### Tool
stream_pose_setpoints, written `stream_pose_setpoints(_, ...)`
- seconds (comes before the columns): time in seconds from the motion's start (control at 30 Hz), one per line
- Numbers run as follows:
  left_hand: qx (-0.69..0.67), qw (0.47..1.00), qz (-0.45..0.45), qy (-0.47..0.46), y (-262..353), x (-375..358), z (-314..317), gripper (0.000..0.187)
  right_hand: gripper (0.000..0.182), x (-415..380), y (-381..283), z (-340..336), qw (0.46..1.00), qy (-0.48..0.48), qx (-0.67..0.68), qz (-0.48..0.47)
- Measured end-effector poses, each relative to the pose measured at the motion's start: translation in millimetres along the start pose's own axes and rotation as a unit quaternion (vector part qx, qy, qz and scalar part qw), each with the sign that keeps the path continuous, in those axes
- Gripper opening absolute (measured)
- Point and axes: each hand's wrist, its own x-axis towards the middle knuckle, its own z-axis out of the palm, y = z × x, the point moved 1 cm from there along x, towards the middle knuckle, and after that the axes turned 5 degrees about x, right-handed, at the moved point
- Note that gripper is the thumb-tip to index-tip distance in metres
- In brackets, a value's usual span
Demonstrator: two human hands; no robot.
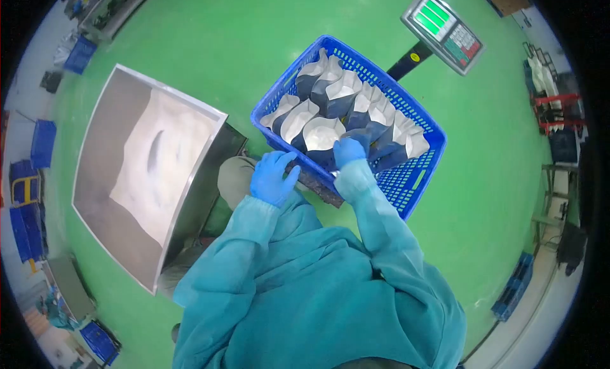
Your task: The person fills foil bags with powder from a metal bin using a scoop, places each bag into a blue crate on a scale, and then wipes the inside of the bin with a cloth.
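In front of me, a blue plastic basket (424, 115) holds several opened pouches, dark blue outside and silvery inside, standing upright in rows. My right hand (349, 151), in a blue glove, reaches over the basket's near rim. Its fingers are curled at the top of a dark blue pouch (359, 137), and the fingertips are hidden. Close beside it is a pouch with a wide round mouth (323, 134). My left hand (274, 178), also gloved, rests by the near left rim with fingers spread and nothing in them.
To the left stands a large metal bin (95, 159) holding white powder (166, 159) with a dark hollow in it. A scale display (443, 32) on a post rises behind the basket. Blue crates (43, 143) and a blue pallet (513, 286) lie along the walls.
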Motion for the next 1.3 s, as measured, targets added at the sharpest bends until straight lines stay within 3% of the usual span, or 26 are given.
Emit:
stream_pose_setpoints(0.07, 0.018, 1.000, -0.012, -0.005, -1, -16, -15, 0.030, 0.043, 1, -6, 19, 0.993, -0.020, -0.091, -0.076)
stream_pose_setpoints(0.13, 0.019, 1.000, 0.009, 0.008, -9, -37, -25, 0.030, 0.046, 8, 1, 41, 0.993, -0.037, -0.076, -0.083)
stream_pose_setpoints(0.23, 0.038, 0.999, -0.017, 0.024, -10, -60, -38, 0.030, 0.051, 50, 16, 60, 0.997, -0.050, 0.055, -0.016)
stream_pose_setpoints(0.3, 0.043, 0.998, -0.037, 0.029, -8, -76, -49, 0.031, 0.053, 57, 20, 60, 0.995, -0.071, 0.068, 0.018)
stream_pose_setpoints(0.33, 0.038, 0.998, -0.038, 0.033, -9, -82, -55, 0.031, 0.033, 18, 27, 40, 0.989, 0.026, -0.041, -0.143)
stream_pose_setpoints(0.47, 0.020, 0.990, -0.132, 0.036, -18, -112, -76, 0.031, 0.055, -58, 31, -38, 0.991, 0.029, 0.053, -0.122)
stream_pose_setpoints(0.53, -0.005, 0.991, -0.129, 0.039, -23, -126, -80, 0.032, 0.053, -99, 17, -81, 0.986, 0.006, 0.053, -0.158)
stream_pose_setpoints(0.57, -0.020, 0.991, -0.123, 0.041, -23, -125, -78, 0.033, 0.046, -97, 21, -54, 0.980, 0.081, 0.123, -0.137)
stream_pose_setpoints(0.6, -0.137, 0.975, -0.156, 0.079, -20, -123, -69, 0.035, 0.039, -136, -3, -79, 0.950, 0.128, 0.097, -0.269)
stream_pose_setpoints(0.63, -0.251, 0.942, -0.190, 0.112, -15, -123, -55, 0.037, 0.034, -158, -32, -84, 0.955, 0.134, 0.118, -0.238)
stream_pose_setpoints(0.67, -0.361, 0.894, -0.223, 0.142, -11, -120, -42, 0.039, 0.028, -199, -72, -115, 0.909, 0.121, 0.266, -0.296)
stream_pose_setpoints(0.7, -0.558, 0.791, -0.233, 0.098, -12, -115, -29, 0.045, 0.029, -210, -103, -105, 0.890, 0.097, 0.326, -0.304)
stream_pose_setpoints(0.73, -0.725, 0.647, -0.232, 0.044, -12, -111, -18, 0.052, 0.033, -221, -133, -96, 0.866, 0.073, 0.385, -0.309)
stream_pose_setpoints(0.77, -0.853, 0.472, -0.220, -0.015, -8, -111, -6, 0.058, 0.039, -213, -154, -70, 0.856, 0.083, 0.324, -0.394)
stream_pose_setpoints(0.8, -0.798, 0.520, -0.292, 0.090, 79, -94, -42, 0.074, 0.039, -218, -168, -69, 0.838, 0.191, 0.286, -0.425)
stream_pose_setpoints(0.87, -0.835, 0.499, -0.230, 0.038, 58, -105, -57, 0.076, 0.037, -228, -186, -70, 0.766, 0.393, 0.203, -0.467)
stream_pose_setpoints(0.9, -0.851, 0.487, -0.197, 0.016, 47, -108, -66, 0.077, 0.036, -216, -187, -66, 0.774, 0.398, 0.203, -0.449)
stream_pose_setpoints(0.93, -0.834, 0.516, -0.194, -0.035, 51, -115, -81, 0.079, 0.036, -194, -185, -53, 0.784, 0.400, 0.205, -0.428)
stream_pose_setpoints(0.97, -0.779, 0.598, -0.184, -0.043, 42, -129, -95, 0.076, 0.036, -176, -184, -42, 0.793, 0.402, 0.207, -0.408)
stream_pose_setpoints(1.03, -0.648, 0.743, -0.155, -0.059, 11, -162, -127, 0.071, 0.033, -153, -176, -36, 0.876, 0.238, 0.171, -0.383)
stream_pose_setpoints(1.07, -0.616, 0.768, -0.176, -0.010, 9, -180, -146, 0.065, 0.032, -148, -168, -32, 0.908, 0.150, 0.148, -0.362)
stream_pose_setpoints(1.13, -0.541, 0.808, -0.214, 0.093, -12, -217, -182, 0.057, 0.032, -149, -157, -21, 0.910, 0.124, 0.200, -0.343)
stream_pose_setpoints(1.17, -0.498, 0.823, -0.232, 0.147, -36, -242, -198, 0.054, 0.032, -150, -154, -13, 0.909, 0.110, 0.225, -0.332)
stream_pose_setpoints(1.3, -0.380, 0.749, -0.417, 0.348, -148, -363, -246, 0.041, 0.028, -159, -160, 7, 0.913, 0.095, 0.241, -0.317)
